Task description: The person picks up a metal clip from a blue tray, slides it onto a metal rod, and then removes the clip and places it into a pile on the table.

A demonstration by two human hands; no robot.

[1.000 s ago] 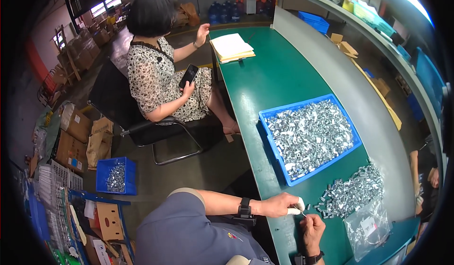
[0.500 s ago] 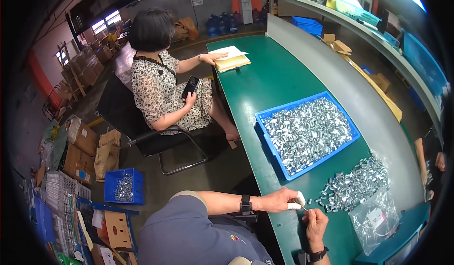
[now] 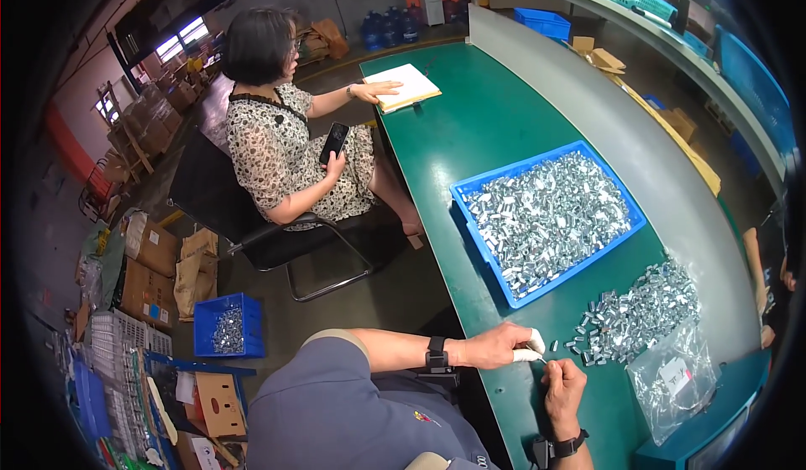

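My left hand (image 3: 500, 347), with white covers on its thumb and a finger, pinches at the front of the green table (image 3: 453, 143). My right hand (image 3: 565, 390) is closed close beside it, fingertips almost meeting the left ones. A small thin object shows between the two hands, too small to name. Just beyond the fingertips lie a few loose metal pieces, at the edge of a pile of small silvery metal pieces (image 3: 642, 310). Farther off stands a blue tray (image 3: 495, 279) filled with similar silvery pieces.
A clear plastic bag (image 3: 672, 378) lies by the pile. At the far left of the table a seated person (image 3: 277, 134) holds a phone (image 3: 336, 141) and rests a hand on an open notebook (image 3: 411, 86). A blue bin (image 3: 252, 326) of metal pieces stands on the floor.
The seated person's notebook page, raised before, now lies flat under their hand, and their head has turned slightly. My hands stay together in nearly the same place.
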